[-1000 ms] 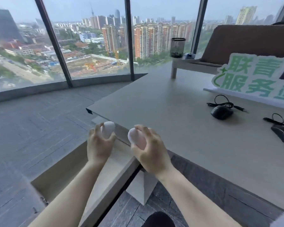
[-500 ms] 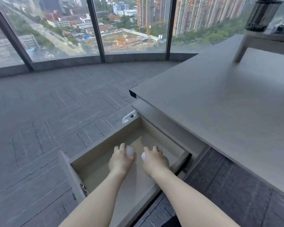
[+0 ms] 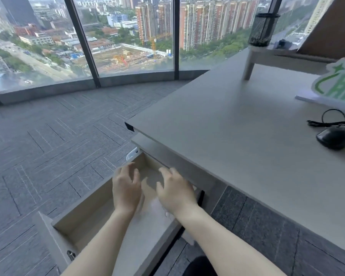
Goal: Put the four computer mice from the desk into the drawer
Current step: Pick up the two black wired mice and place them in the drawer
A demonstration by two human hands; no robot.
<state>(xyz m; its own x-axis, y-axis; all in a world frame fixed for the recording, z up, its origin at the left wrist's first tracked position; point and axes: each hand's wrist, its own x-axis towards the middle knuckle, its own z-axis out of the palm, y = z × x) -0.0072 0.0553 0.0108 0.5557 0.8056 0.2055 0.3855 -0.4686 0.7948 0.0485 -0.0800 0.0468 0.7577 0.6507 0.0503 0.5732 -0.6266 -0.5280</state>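
Left hand (image 3: 126, 188) and right hand (image 3: 175, 193), fingers spread and empty, above open drawer (image 3: 84, 214); black mouse (image 3: 334, 137) on desk (image 3: 237, 136).

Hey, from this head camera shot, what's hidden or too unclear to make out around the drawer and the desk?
- Head view: white shapes in the drawer lie under the left hand and right hand, blurred; whether they are mice is unclear.
- Black mouse on the desk: right side near the frame edge.
- Green sign: cut off by the right edge.

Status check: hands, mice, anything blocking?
Left hand and right hand open over the open drawer. One black mouse on the desk. Nothing blocking it.
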